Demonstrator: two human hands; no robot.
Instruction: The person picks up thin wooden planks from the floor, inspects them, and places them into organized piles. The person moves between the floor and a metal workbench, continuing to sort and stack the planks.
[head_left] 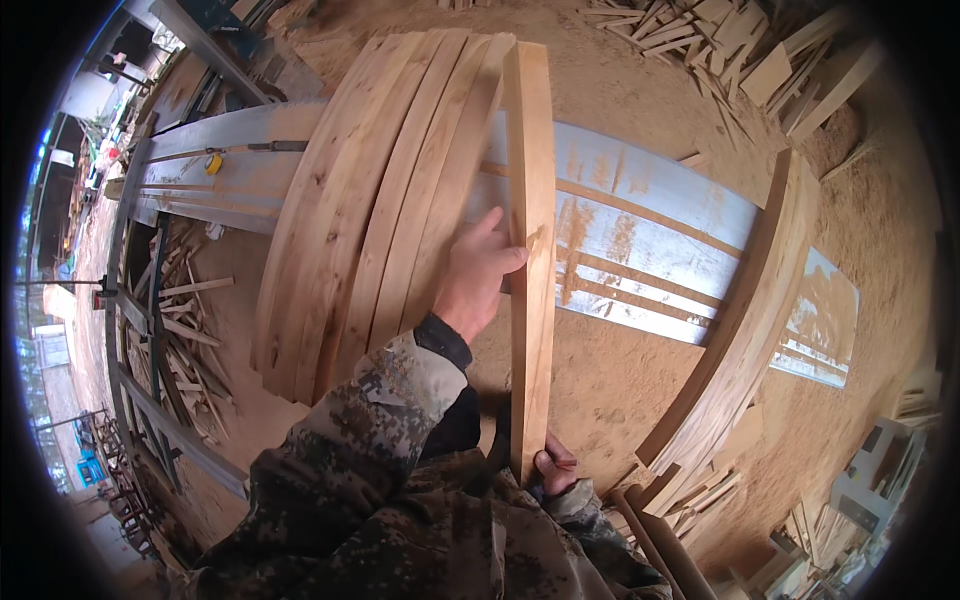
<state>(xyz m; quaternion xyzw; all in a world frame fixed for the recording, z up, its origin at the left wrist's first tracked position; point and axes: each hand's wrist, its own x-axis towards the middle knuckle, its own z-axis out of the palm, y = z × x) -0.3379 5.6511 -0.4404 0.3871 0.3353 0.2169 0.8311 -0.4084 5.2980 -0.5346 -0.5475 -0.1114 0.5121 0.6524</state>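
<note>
A long squared wooden board [533, 180] stands on its edge in front of me, running away from my body over a metal-topped bench. My left hand [475, 275] is on its left side about midway along, thumb against the wood; some fingers are hidden. My right hand [555, 468] closes around the near end, with a small reddish stick, perhaps a pencil, sticking out from its fingers. To the left lies a row of similar wooden boards [385, 190], side by side across the bench; the rightmost is close to my left hand.
The metal bench top [640, 215] has sawdust-filled grooves. A thick stack of boards [745, 310] lies across it at right. A yellow tape measure [213, 163] and a bar clamp [270, 147] rest at left. Scrap wood [700, 45] heaps on the sawdust-covered ground; a metal frame [150, 310] stands left.
</note>
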